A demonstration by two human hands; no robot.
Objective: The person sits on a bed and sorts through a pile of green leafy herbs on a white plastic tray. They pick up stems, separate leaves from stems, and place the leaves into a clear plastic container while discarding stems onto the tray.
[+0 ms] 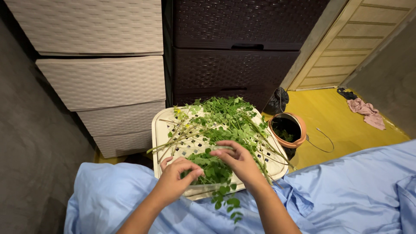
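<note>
1. Leafy green sprigs point(225, 119) with thin stems lie heaped on a cream slotted tray point(161, 130), which rests on the person's lap, draped in pale blue cloth point(359, 190).
2. Left hand point(175, 173) sits at the tray's near edge, its grip pressed together, thumb and fingertips pinching a small cluster of leaves point(212, 169).
3. Right hand point(239, 161) lies just beside it, fingers curled over the same cluster, pinching a thin stem.
4. Judging from this, stripping goes best with one hand steadying the stem and the other drawing leaves off in short pulls, kept over the tray.
5. A few leaves point(232, 206) already hang past the tray's near edge onto the cloth, so that edge wants watching.
6. An orange-rimmed pot point(288, 130) stands on the yellow floor point(338, 121) to the right, near the tray, with open room around it.
7. Woven drawer units, cream point(99, 78) and dark brown point(234, 60), stand close behind the tray, leaving little room forward.
</note>
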